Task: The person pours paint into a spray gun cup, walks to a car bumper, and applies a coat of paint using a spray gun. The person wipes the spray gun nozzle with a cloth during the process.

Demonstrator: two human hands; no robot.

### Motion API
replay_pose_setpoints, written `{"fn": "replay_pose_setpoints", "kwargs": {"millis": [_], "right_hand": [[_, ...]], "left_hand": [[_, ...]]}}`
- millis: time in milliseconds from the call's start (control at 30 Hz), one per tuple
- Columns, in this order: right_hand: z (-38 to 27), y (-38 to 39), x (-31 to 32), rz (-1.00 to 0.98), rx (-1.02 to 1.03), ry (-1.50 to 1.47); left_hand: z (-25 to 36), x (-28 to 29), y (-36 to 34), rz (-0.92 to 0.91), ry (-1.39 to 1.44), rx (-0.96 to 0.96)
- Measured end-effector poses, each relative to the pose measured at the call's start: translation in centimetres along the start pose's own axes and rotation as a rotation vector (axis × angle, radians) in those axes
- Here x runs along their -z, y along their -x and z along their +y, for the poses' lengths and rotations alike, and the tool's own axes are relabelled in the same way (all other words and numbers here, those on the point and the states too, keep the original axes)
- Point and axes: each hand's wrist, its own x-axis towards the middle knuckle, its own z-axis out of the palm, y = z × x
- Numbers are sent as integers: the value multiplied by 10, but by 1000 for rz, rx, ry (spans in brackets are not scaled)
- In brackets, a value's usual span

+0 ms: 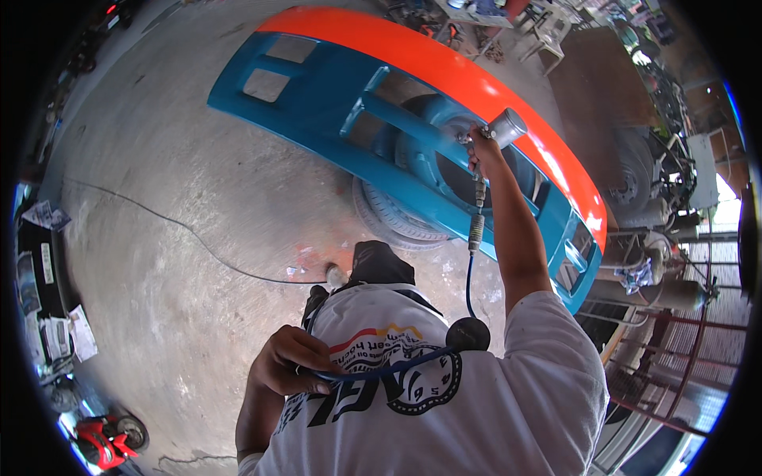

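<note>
My right hand (482, 152) is closed around the handle of a paint spray gun (506, 127) with a grey metal cup. Below its grip hang metal hose fittings (476, 218), running into a blue air hose (397, 366). My left hand (295, 358), near my waist, has its fingers curled round that hose. In front of me lies a large vehicle bumper (313, 94), glossy orange along its far side and teal on the near side, with several rectangular openings. The gun is held over its right half, with the nozzle partly hidden by my hand.
A tyre (389, 216) lies beneath the bumper. A thin dark hose (190, 230) trails across the concrete floor on the left. A white plastic chair (548, 41) is at the far right, near a brown board (599, 87). A red motorcycle (103, 444) stands at lower left.
</note>
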Motion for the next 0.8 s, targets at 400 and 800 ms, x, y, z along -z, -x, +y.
{"fn": "replay_pose_setpoints", "kwargs": {"millis": [400,800], "right_hand": [[-121,-59,-293,-253,56,40],[-245,-123,-597,-349,-6,84]], "left_hand": [[43,112,32,338,11,-138],[126,286,8,598,-21,-164]]}}
